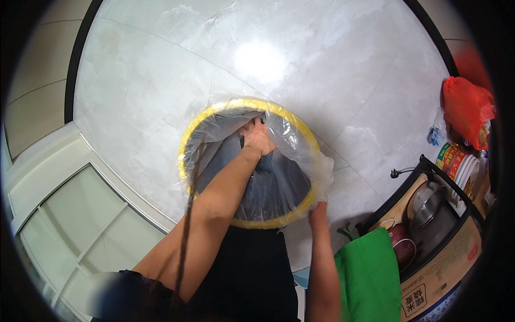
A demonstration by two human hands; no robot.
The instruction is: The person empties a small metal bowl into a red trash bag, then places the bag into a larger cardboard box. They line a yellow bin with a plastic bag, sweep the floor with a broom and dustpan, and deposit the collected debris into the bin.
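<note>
A round bin with a yellow rim [245, 104] stands on the floor in front of me. A clear plastic bag [295, 137] lines its dark inside and folds out over the rim, most loosely at the right. My left hand [257, 137] reaches down inside, fingers spread against the liner. Along the bin's right edge, my right hand [318, 208] is mostly hidden behind the overhanging plastic. Only its wrist end shows, so its grip is unclear.
Pale marbled tiles [161, 80] surround the bin. At right, a black-framed rack [450, 173] holds a steel pot [429, 203], with a green cloth [370, 277] near it. A plug [395, 173] juts out. Beyond sits a red plastic bag [466, 108]. A paned door [80, 217] is at left.
</note>
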